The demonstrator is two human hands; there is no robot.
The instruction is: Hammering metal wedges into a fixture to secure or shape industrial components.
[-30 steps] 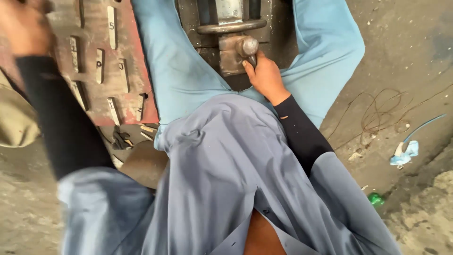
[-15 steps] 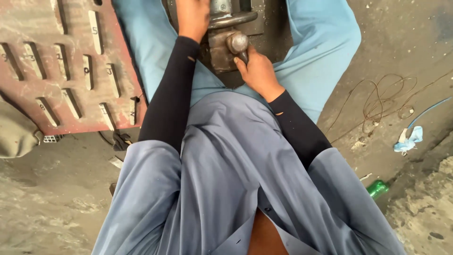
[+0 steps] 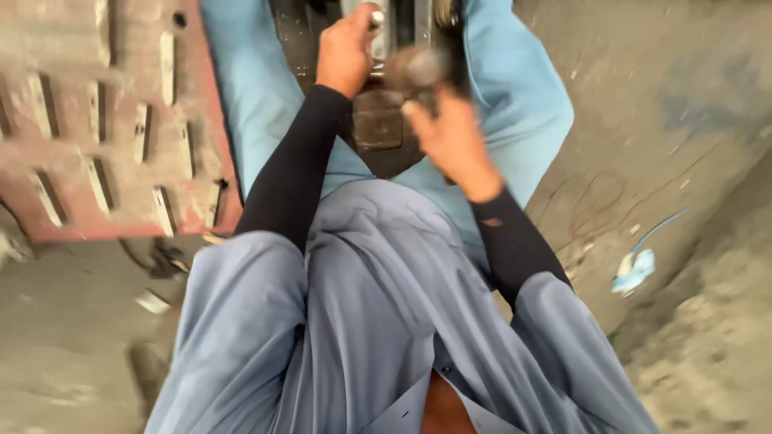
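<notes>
A dark metal block (image 3: pixel 378 128) sits on the ground between my blue-trousered legs. My left hand (image 3: pixel 346 50) is closed around a bright metal part (image 3: pixel 376 18) at the top of the block. My right hand (image 3: pixel 450 133) grips a blurred, dark round-headed tool (image 3: pixel 414 68) just right of the left hand, over the block. Both forearms wear black sleeves. Motion blur hides the tool's exact shape.
A red metal plate (image 3: pixel 112 137) with several slots lies on the ground to the left. A light blue scrap with a wire (image 3: pixel 635 269) lies on the grey concrete at right. Small debris (image 3: pixel 153 301) lies below the red plate.
My left hand came from the red plate at the far left to the top of the block. My right hand lifted the round-headed tool higher. The view shifted left and up.
</notes>
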